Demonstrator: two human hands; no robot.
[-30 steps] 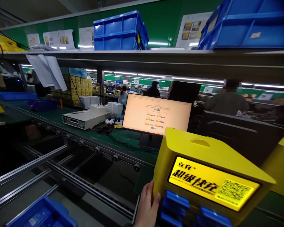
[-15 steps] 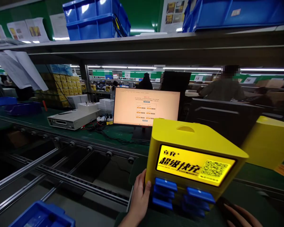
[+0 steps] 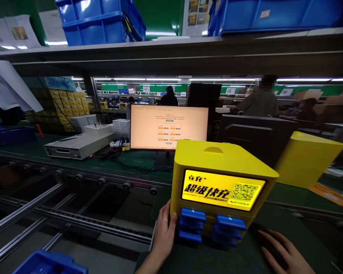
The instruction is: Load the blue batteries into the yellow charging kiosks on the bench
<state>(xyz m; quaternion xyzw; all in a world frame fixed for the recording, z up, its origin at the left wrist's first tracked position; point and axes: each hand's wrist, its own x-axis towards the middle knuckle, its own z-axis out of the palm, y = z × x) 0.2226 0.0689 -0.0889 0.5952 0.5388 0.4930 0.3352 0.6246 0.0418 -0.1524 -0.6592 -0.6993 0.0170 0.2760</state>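
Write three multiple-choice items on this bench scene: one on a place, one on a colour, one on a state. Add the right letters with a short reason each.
1. Where is the left hand?
A. Against the left side of the yellow box
B. On the monitor
C. In a blue bin

2. What colour are the slot pieces on the front of the yellow box?
A. Red
B. Blue
C. White

3. What state is the monitor in?
A. Dark
B. Lit, showing a page
C. Face down

Answers:
1 A, the fingers press the box's left edge.
2 B, blue pieces sit in two stacks under the lit panel.
3 B, its screen glows pale with rows of small buttons.
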